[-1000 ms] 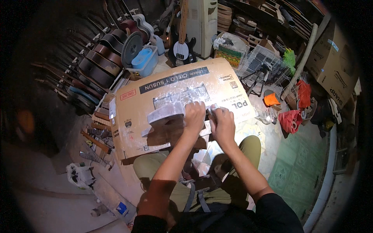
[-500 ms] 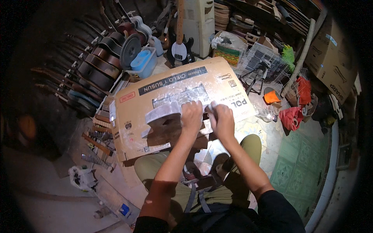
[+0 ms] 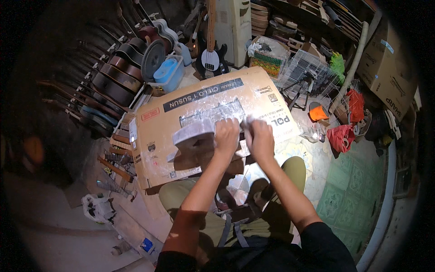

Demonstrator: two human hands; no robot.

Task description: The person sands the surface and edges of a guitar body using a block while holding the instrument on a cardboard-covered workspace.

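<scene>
My left hand (image 3: 226, 137) is closed over a pale, dust-covered piece with a curved left lobe (image 3: 192, 130), probably wood, lying on a large printed cardboard sheet (image 3: 158, 118) in front of me. Beside it, my right hand (image 3: 260, 141) is curled at the piece's right end, closed around something small and greyish that is blurred and mostly hidden by the fingers. Pale dust is spread over the cardboard around both hands, thickest just beyond the piece.
A row of guitars (image 3: 113, 77) stands left, beside blue plastic tubs (image 3: 165, 70). A black bass (image 3: 213, 61) stands behind the cardboard. At right are a wire cage (image 3: 308, 68), red bags (image 3: 340, 140) and a large box (image 3: 387, 72). Wood offcuts (image 3: 115, 167) lie left.
Both hands have shifted only slightly, staying on the piece. The right hand's fingertips look more blurred now, as if moving in short strokes. The cardboard and surroundings are unchanged apart from slight camera drift.
</scene>
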